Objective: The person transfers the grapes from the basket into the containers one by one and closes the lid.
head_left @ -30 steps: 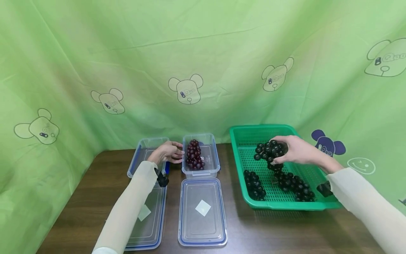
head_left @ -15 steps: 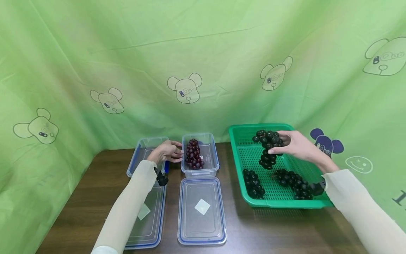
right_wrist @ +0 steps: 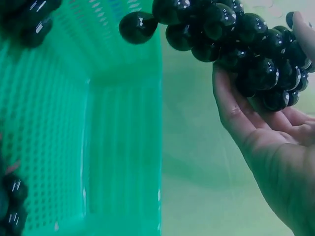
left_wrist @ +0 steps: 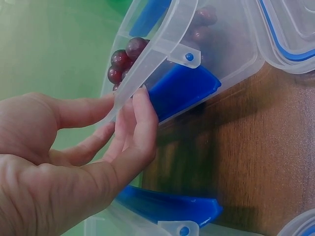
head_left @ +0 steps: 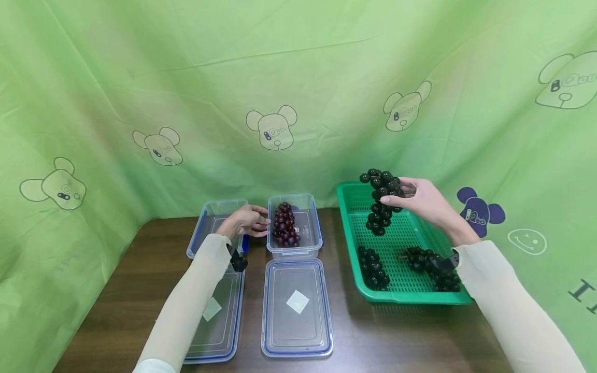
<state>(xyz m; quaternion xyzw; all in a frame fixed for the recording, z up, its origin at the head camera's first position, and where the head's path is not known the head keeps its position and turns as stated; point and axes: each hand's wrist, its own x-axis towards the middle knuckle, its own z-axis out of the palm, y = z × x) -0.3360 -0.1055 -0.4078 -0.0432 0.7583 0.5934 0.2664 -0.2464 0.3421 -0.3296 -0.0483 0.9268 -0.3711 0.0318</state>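
Outstretched right hand [head_left: 426, 202] curls its fingers round black grapes [head_left: 380, 204], green basket [head_left: 410, 298] beneath them; left hand [head_left: 244, 221] pinches clear container [head_left: 295, 252], red grapes [head_left: 285, 226] just beyond its fingertips

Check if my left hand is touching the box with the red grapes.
Touching. The left wrist view shows it: your left hand pinches the box by its rim.

Black grapes [head_left: 379, 207] hanging in right hand [head_left: 425, 201] over basket [head_left: 396, 297], clear box [head_left: 294, 253] standing open, red grapes [head_left: 285, 225] lying inside
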